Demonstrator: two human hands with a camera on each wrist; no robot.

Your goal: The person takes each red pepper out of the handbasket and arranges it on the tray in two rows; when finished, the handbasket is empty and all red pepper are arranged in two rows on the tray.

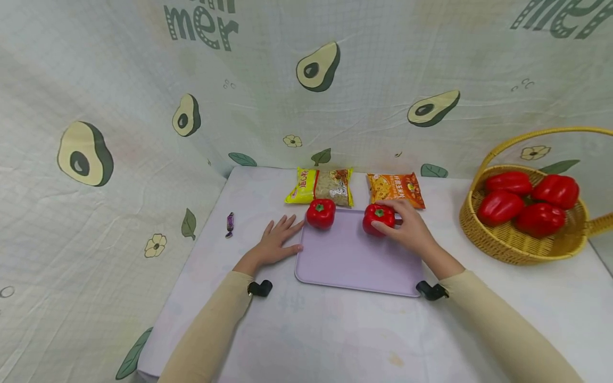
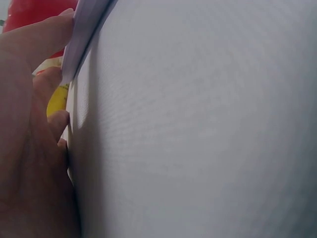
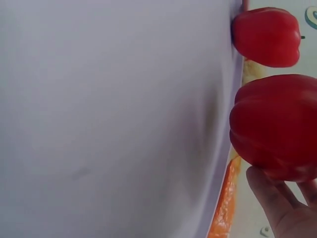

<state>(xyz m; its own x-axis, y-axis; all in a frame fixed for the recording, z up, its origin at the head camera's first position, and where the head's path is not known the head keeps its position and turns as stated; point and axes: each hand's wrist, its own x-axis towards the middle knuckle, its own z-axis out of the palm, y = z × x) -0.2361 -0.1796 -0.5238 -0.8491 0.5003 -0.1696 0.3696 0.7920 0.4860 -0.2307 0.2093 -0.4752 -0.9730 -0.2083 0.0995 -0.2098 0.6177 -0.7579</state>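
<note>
A red bell pepper (image 1: 378, 219) is in the grip of my right hand (image 1: 413, 230), over the right back part of a pale purple tray (image 1: 359, 260). Its green stem points up in the head view. Another red bell pepper (image 1: 321, 214) stands in the tray's back left corner. My left hand (image 1: 276, 243) lies with fingers spread beside the tray's left edge, and its thumb touches the rim. In the right wrist view the held pepper (image 3: 277, 129) looms large above the fingers (image 3: 270, 196), with the other pepper (image 3: 267, 37) beyond it.
Behind the tray lie a yellow food packet (image 1: 321, 186) and an orange snack packet (image 1: 396, 190). A purple wrapped candy (image 1: 230, 224) is at the left. On the right stands a handled wicker basket (image 1: 507, 252) with several red bell peppers (image 1: 540, 219). A patterned cloth (image 1: 373, 106) hangs behind.
</note>
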